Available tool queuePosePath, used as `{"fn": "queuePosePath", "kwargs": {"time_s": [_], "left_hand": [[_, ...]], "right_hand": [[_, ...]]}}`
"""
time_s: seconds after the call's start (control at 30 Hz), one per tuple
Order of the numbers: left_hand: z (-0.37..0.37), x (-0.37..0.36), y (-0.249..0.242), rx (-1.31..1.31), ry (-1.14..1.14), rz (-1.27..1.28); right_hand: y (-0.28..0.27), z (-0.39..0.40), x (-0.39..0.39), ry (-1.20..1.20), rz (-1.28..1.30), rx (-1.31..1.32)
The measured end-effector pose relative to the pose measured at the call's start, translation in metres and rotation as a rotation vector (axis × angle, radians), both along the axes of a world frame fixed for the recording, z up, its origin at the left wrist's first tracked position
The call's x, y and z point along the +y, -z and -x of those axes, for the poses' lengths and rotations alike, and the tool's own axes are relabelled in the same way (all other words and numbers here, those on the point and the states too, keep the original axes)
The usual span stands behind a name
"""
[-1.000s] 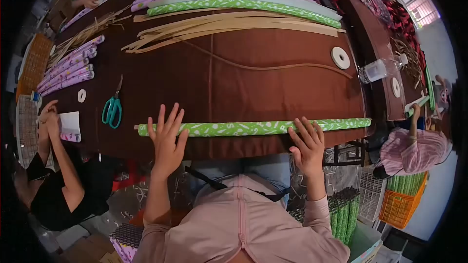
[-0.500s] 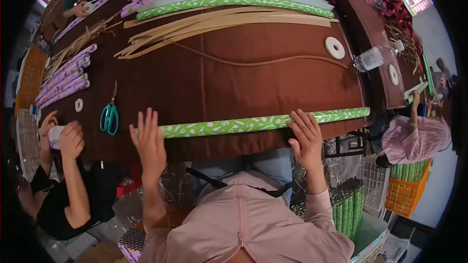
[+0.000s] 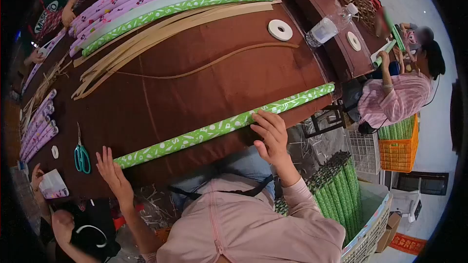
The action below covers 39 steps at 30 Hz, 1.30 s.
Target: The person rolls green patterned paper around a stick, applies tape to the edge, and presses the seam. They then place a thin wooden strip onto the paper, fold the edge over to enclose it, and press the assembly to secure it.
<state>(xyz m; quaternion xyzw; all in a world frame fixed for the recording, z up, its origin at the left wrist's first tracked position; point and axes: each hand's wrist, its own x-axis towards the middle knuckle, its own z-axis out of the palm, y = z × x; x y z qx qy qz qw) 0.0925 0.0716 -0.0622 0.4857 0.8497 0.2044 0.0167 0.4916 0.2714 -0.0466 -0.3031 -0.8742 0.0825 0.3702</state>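
Observation:
A long green roll of wrapping paper [image 3: 204, 133] with white shapes lies slantwise along the near edge of the brown table. My left hand [image 3: 115, 176] is at the roll's left end, its fingers stretched out. Right of the roll's middle, my right hand [image 3: 271, 139] rests its fingertips on the paper with the fingers extended. Neither hand is wrapped round anything. Teal-handled scissors [image 3: 81, 156] lie left of my left hand. Beyond the roll, a thin brown strip [image 3: 204, 69] curves across the table.
Purple rolls [image 3: 156, 0], another green roll [image 3: 180, 17] and tan paper strips [image 3: 161, 34] lie at the back. A tape roll [image 3: 280, 30] and a plastic bottle [image 3: 324, 30] stand right. Co-workers sit on both sides. A crate [image 3: 373, 224] holds green rolls.
The view has swung to the right, so the table and roll now look tilted. Both hands stay at the roll. The co-worker at the left now has a white packet more plainly in view.

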Motion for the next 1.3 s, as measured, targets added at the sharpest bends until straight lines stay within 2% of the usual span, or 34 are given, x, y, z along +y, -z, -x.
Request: {"fn": "queuePosePath", "kwargs": {"time_s": [0.1, 0.23, 0.57, 0.63, 0.77, 0.83, 0.87, 0.93, 0.97, 1.0, 1.07, 1.13, 1.2, 1.23, 1.3], "left_hand": [[-0.002, 0.001, -0.005, 0.017, 0.016, -0.052], [0.002, 0.000, -0.001, -0.011, 0.039, -0.057], [0.011, -0.003, 0.011, 0.075, 0.044, -0.047], [0.012, -0.005, 0.012, 0.070, 0.043, -0.059], [0.014, -0.005, 0.013, 0.067, 0.069, -0.072], [0.010, -0.003, 0.010, 0.087, 0.067, -0.080], [0.008, -0.002, 0.010, 0.070, 0.055, -0.082], [0.006, -0.001, 0.009, 0.077, 0.012, -0.097], [0.004, 0.000, 0.007, -0.020, 0.036, -0.124], [0.004, -0.001, 0.006, -0.110, 0.055, -0.151], [0.006, -0.003, 0.003, -0.101, 0.050, -0.086], [0.008, -0.004, -0.008, -0.191, 0.039, -0.039], [0.018, -0.011, -0.028, -0.238, 0.065, -0.052], [0.040, -0.027, -0.009, -0.212, -0.045, -0.127], [0.057, -0.045, -0.012, -0.040, -0.247, -0.088]], "right_hand": [[0.000, 0.009, -0.004, -0.018, 0.010, -0.077], [0.002, 0.022, -0.010, 0.068, 0.000, -0.328], [0.010, -0.027, 0.011, 0.240, -0.138, -0.328], [0.011, -0.059, 0.025, 0.357, -0.128, -0.359], [0.026, -0.149, 0.075, 0.740, -0.140, -0.303], [0.028, -0.184, 0.094, 0.885, -0.120, -0.213], [0.044, -0.208, 0.104, 0.980, -0.109, -0.231], [0.005, -0.176, 0.092, 0.860, -0.064, -0.094], [-0.011, -0.157, 0.087, 0.672, -0.095, -0.217], [-0.030, -0.129, 0.080, 0.451, -0.021, -0.304], [-0.037, -0.091, 0.076, 0.093, 0.104, -0.488], [-0.032, -0.073, 0.080, 0.050, 0.020, -0.462], [-0.032, -0.075, 0.085, -0.009, -0.037, -0.554], [-0.032, -0.076, 0.086, -0.059, -0.081, -0.546], [-0.029, -0.086, 0.077, -0.006, -0.177, -0.551]]}}
